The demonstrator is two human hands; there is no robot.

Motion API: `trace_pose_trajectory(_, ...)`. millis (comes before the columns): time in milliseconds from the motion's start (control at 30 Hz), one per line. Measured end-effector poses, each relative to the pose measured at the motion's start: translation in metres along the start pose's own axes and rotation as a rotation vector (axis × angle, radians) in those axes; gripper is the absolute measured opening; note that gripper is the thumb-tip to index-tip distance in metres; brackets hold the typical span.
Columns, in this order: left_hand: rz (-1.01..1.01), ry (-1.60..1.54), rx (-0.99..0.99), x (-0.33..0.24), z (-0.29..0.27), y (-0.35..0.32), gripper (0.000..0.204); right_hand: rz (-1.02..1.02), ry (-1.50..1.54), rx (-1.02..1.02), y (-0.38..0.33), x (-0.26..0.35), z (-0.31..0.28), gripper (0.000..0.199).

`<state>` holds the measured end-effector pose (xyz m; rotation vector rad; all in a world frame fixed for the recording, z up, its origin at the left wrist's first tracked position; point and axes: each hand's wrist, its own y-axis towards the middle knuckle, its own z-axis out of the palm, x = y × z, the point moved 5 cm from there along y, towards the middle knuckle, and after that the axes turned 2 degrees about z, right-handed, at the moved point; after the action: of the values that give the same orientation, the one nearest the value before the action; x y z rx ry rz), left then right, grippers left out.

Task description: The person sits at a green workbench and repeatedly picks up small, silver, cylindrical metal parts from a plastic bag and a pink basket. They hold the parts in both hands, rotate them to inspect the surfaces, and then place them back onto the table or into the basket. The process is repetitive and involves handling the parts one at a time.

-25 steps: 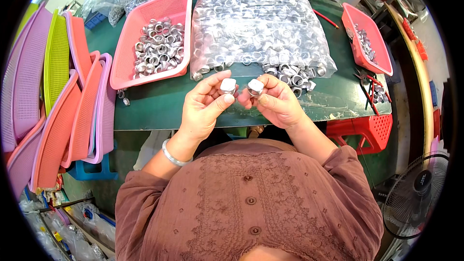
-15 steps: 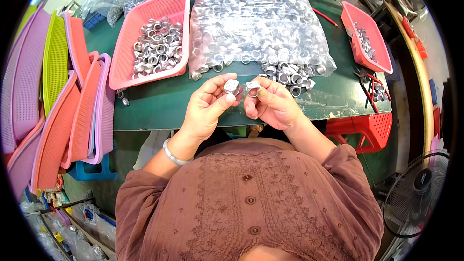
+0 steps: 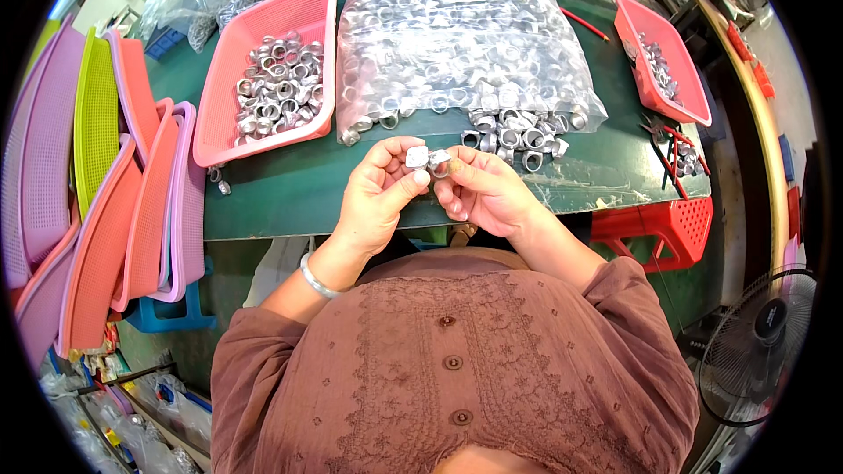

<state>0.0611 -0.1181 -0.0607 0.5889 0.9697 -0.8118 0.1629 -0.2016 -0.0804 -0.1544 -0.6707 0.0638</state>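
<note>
A silver-coloured, square-topped metal ring [image 3: 417, 157] is pinched in the left hand [image 3: 378, 195], beside another silver-coloured metal ring [image 3: 440, 163] gripped by the right hand [image 3: 493, 191], above the flat green tabletop [image 3: 294, 197], near side; both are probably light, stiff, slippery, best held by the band.

No txt legible; fan hub [image 3: 771, 321], lwr rt, has sm. white lettering [image 3: 772, 315], too tiny to read.

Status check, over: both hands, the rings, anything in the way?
Left hand: pinching a silver-coloured ring. Right hand: pinching a second ring, close beside; contact unclear. Loose rings lie beyond, by the clear bag.
</note>
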Motion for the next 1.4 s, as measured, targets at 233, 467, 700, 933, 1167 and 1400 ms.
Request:
trace_pose_trajectory(233,-0.006,-0.014,0.037,-0.001,0.006,0.0,0.029,-0.07,-0.046,-0.16,-0.002,0.001,-0.001,0.016)
trace_pose_trajectory(467,-0.036,0.037,-0.062,0.006,0.004,0.002,0.034,-0.037,-0.086,-0.195,-0.006,0.001,0.0,0.018)
trace_pose_trajectory(700,-0.131,0.146,-0.068,0.008,0.001,0.003,0.026,-0.016,-0.123,-0.231,-0.007,0.001,-0.001,0.017)
trace_pose_trajectory(933,-0.198,0.166,-0.05,0.008,0.004,0.003,0.027,0.012,-0.143,-0.24,-0.008,0.001,-0.001,0.016)
trace_pose_trajectory(1167,-0.219,0.153,-0.032,0.007,0.005,0.002,0.024,0.016,-0.191,-0.236,-0.01,0.001,0.001,0.018)
trace_pose_trajectory(1400,-0.222,0.125,-0.019,0.01,0.002,0.002,0.022,-0.103,-0.351,-0.245,-0.01,0.002,-0.003,0.016)
